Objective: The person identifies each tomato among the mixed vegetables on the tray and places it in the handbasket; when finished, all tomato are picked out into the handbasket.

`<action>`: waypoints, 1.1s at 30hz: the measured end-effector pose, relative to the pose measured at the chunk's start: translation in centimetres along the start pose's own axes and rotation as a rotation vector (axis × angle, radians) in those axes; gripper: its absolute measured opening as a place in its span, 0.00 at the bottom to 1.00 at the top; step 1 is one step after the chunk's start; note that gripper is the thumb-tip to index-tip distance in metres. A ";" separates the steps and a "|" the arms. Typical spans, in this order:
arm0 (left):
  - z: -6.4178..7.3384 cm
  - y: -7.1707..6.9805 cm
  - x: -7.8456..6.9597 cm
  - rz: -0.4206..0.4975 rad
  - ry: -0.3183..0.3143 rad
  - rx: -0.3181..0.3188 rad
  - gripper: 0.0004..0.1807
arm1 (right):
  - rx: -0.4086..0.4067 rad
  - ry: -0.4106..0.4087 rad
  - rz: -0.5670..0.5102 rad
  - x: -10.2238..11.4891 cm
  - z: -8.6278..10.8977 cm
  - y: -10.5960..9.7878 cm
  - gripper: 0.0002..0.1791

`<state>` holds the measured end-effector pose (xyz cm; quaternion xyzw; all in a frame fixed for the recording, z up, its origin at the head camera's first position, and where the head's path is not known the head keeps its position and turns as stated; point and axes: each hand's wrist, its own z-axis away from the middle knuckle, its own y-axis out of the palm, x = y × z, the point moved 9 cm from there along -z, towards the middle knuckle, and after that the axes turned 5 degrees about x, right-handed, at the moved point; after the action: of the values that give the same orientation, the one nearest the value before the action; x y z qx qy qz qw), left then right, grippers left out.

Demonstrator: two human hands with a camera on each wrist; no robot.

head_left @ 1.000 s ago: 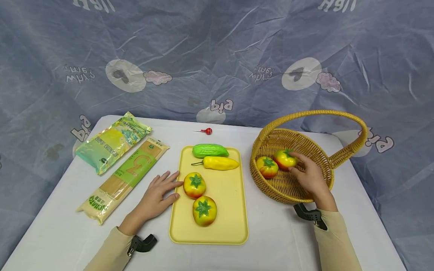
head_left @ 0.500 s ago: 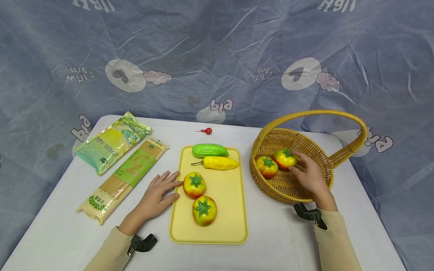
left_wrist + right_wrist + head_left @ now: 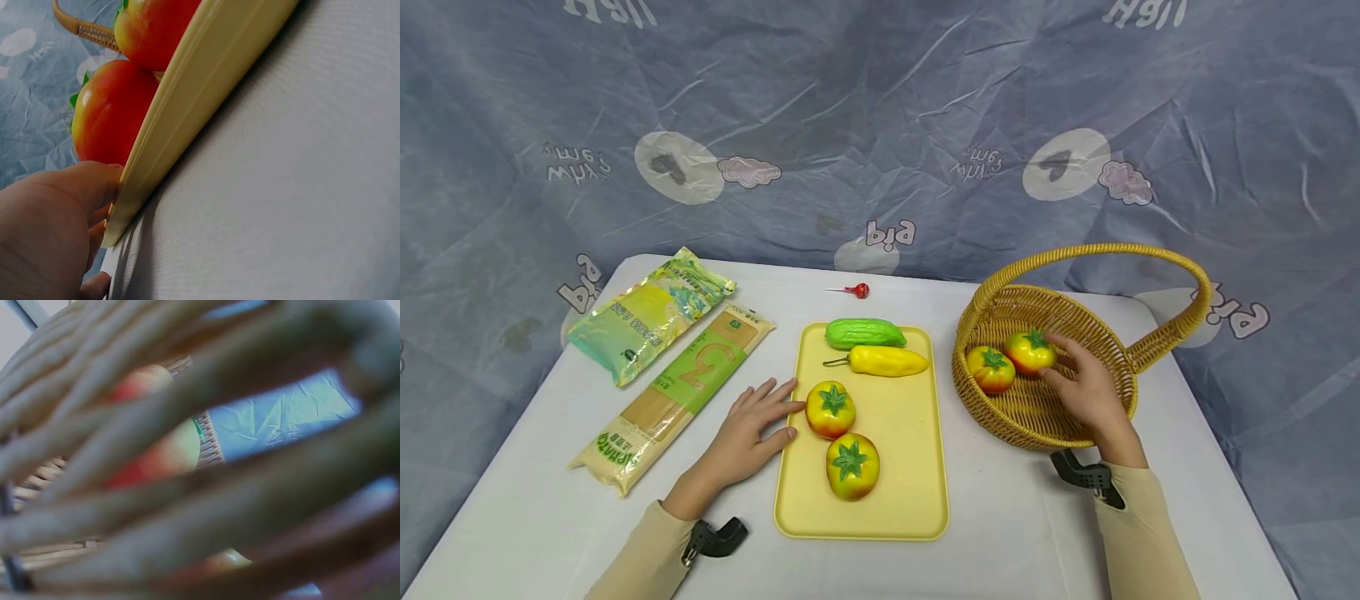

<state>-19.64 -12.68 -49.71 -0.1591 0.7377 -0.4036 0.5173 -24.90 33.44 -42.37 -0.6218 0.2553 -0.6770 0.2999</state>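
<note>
In the head view, my right hand (image 3: 1084, 387) reaches into the wicker basket (image 3: 1000, 425), thumb and index finger at the right side of a yellow-red toy tomato (image 3: 1028, 354). Another toy tomato (image 3: 992, 370) lies to its left inside the basket. My left hand (image 3: 748, 435) rests with spread fingers at the left rim of the yellow tray (image 3: 904, 467), its fingertips close to an upper tomato (image 3: 830, 410). Below that one sits a second tomato (image 3: 853, 467). Through blurred wicker (image 3: 156, 519), the right wrist view shows parts of tomatoes; most of that hand is hidden.
At the tray's far end lie a green bumpy gourd (image 3: 865, 333) and a yellow pepper (image 3: 887, 362). A red lollipop (image 3: 861, 291) lies behind. Left are a noodle pack (image 3: 677, 400) and a green-yellow bag (image 3: 647, 317). The basket's tall handle (image 3: 1097, 250) arches over its opening.
The right fingertips have drawn slightly back over the tomato's right side, showing more of its green leaf. The tomato has shifted slightly left. The left hand has not moved.
</note>
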 end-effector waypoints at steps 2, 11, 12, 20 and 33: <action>0.0 0.0 0.0 0.000 0.000 0.001 0.21 | -0.019 -0.017 -0.004 0.2 0.1 -0.2 0.33; 0.1 -0.2 -0.2 -0.007 0.011 -0.010 0.21 | -0.202 -0.209 0.003 4.5 2.5 -1.7 0.26; 0.1 -0.3 -0.3 -0.008 0.013 -0.011 0.21 | -0.222 -0.242 -0.010 5.2 2.9 -1.7 0.25; 0.1 -0.3 -0.2 -0.006 0.011 -0.007 0.21 | -0.199 -0.602 -0.148 11.4 5.6 1.2 0.23; 0.1 -0.3 -0.1 -0.002 0.014 -0.010 0.21 | 0.254 -0.761 -0.092 16.6 7.0 13.2 0.20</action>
<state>-19.54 -12.81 -49.46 -0.1597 0.7432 -0.4015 0.5108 -17.52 12.51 -39.70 -0.7967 0.0124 -0.4375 0.4168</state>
